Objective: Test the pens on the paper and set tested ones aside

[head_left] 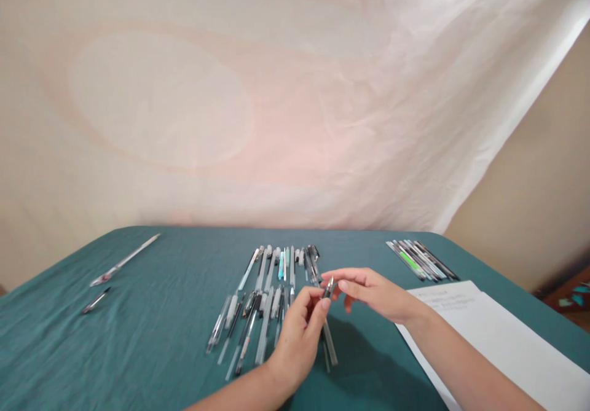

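My left hand (299, 331) is closed, with thumb and fingers pinching a dark pen (328, 289) whose shiny metal tip points up. Close by on the right, my right hand (362, 288) has its fingers apart and slightly bent around the tip; no object shows in it. Beneath and left of my hands lie two rows of pen parts. The back row (270, 270) has clear barrels, caps and a turquoise piece. In the front row (264, 328) are clear tubes, refills and caps, partly covered by my left hand.
White paper sheets (488, 337) with faint writing lie at the right, under my right forearm. Behind them is a row of pens (421, 260), one bright green. On the left lie a long clear pouch-like strip (124, 260) and a single pen (96, 300). A pale cloth (295, 104) hangs behind the table.
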{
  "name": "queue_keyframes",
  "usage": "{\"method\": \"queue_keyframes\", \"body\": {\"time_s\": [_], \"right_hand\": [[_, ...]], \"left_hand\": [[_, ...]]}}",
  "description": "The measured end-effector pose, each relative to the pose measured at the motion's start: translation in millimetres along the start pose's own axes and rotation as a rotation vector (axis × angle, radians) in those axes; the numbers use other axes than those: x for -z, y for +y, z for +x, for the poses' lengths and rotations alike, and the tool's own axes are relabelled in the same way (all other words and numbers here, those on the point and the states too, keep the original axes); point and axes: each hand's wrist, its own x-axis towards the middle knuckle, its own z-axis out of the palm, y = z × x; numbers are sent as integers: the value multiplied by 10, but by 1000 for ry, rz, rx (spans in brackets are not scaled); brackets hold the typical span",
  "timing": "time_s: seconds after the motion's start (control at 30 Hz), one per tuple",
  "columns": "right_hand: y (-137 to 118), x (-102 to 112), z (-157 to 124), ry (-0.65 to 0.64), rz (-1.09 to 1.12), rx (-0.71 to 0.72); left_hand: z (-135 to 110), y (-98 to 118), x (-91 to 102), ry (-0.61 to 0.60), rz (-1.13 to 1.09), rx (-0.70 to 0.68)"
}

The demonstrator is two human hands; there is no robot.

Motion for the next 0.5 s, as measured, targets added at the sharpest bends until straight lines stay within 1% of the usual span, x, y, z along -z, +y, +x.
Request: {"method": "queue_keyframes", "body": {"time_s": [0.07,0.13,0.27,0.37,0.43,0.5], "right_hand": [[53,-70,32,4,72,0],[99,-141,62,35,117,13],[123,-216,94,159,74,68],[102,-219,92,214,72,86],[92,-215,86,214,110,76],[94,-217,82,185,156,46]], "left_hand": [[0,-1,-5,0,-9,2],[1,-3,-5,3,-15,1],[1,-5,0,-3,-38,2],[-3,-1,0,-3,-34,1],[-2,7,0,-1,-37,5],[5,17,1,3,-39,7]]}}
